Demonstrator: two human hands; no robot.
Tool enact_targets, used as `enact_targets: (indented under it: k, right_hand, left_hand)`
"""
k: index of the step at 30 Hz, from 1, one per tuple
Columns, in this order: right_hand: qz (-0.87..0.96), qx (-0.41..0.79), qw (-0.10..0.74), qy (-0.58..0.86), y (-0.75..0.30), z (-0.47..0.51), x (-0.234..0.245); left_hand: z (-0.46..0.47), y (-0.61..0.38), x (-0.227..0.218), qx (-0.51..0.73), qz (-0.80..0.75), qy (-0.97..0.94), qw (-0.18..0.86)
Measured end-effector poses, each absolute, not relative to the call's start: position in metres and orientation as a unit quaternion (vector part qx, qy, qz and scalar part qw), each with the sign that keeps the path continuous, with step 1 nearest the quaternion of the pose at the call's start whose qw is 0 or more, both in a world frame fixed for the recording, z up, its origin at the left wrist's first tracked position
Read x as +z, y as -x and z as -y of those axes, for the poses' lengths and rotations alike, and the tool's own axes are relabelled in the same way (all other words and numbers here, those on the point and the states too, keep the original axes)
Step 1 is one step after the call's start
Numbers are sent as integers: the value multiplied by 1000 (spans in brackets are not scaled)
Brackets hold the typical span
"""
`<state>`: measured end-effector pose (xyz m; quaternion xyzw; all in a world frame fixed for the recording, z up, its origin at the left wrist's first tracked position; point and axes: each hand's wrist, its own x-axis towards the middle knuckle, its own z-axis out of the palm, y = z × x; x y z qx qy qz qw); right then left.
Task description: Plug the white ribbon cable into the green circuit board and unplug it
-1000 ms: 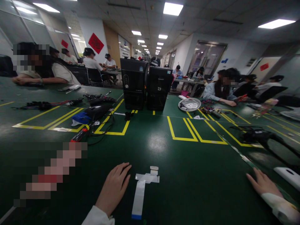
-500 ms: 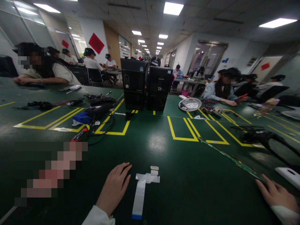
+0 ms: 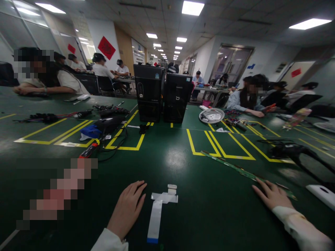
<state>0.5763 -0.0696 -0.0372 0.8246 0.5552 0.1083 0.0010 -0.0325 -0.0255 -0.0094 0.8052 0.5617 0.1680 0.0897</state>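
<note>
My left hand [image 3: 128, 207] lies flat and open on the green table [image 3: 209, 223], fingers together, just left of a white flat ribbon cable [image 3: 156, 214] with a blue end. It touches nothing else. My right hand [image 3: 270, 195] rests on the near end of a long thin green circuit strip [image 3: 230, 166], fingers closed over it. The strip runs diagonally up and left from that hand toward the yellow floor-tape boxes [image 3: 206, 144].
Two black computer towers [image 3: 149, 92] stand at the table's middle back, a white basket [image 3: 211, 116] to their right. Cables, a black device [image 3: 108, 122] and a red-handled tool [image 3: 89, 151] lie at left. A black stand [image 3: 290, 151] and a white part [image 3: 320, 191] lie right. Other people sit around.
My right hand has moved left and inward with the green strip, which slid and swung toward the table's middle. My left hand and the ribbon cable have stayed put.
</note>
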Motion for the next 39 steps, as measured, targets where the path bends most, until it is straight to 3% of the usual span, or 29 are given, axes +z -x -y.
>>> enact_targets:
  k: [4,11,21,31,39]
  right_hand:
    - [-587,76,17,-806,-512,44,-26]
    - [-732,117,-35,-670,-389,23,-14]
    - [-803,1,-24,-596,-271,30,14]
    - [-809,-28,-25,-587,-237,36,21]
    - [-859,15,-122,-496,-283,23,12]
  left_hand:
    - [26,31,-7,171,-555,-810,83]
    - [25,32,-8,186,-549,-812,71]
    - [25,33,-8,183,-539,-820,62]
    - [24,32,-6,190,-532,-823,58]
    - [24,32,-7,204,-521,-828,45]
